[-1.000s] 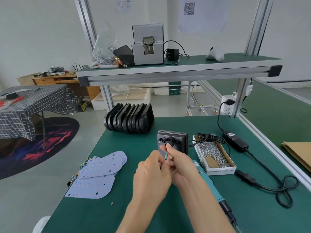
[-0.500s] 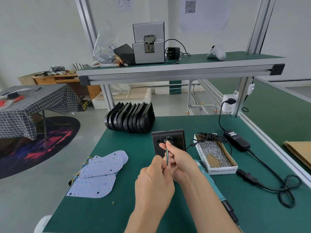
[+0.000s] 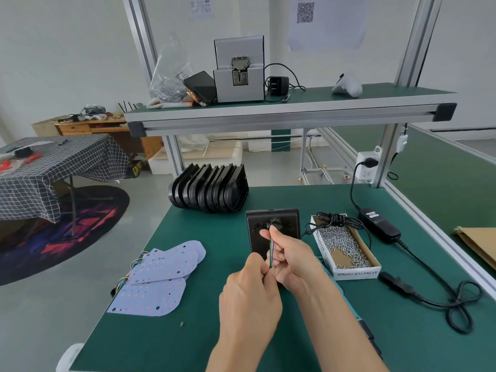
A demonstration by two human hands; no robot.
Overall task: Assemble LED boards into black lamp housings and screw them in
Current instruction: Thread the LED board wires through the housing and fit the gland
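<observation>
A black lamp housing (image 3: 287,224) stands tilted on the green bench, its back side facing me. Thin coloured wires (image 3: 271,252) run from the round hole in that back down between my hands. My right hand (image 3: 292,260) pinches the wires near the hole. My left hand (image 3: 248,296) grips the wires' lower end. The LED board on those wires is hidden. Several loose LED boards (image 3: 161,275) lie at the left. A row of empty black housings (image 3: 208,187) stands at the back.
A cardboard box of screws (image 3: 346,248) sits right of the housing. An electric screwdriver (image 3: 367,331) lies under my right forearm. A black power adapter (image 3: 379,224) and looped cable (image 3: 459,304) run along the right edge. The overhead shelf (image 3: 290,108) carries a screw feeder.
The housing has tipped back and shifted slightly left. My hands drew a longer stretch of the wires out of its back hole, the left hand sliding down towards me.
</observation>
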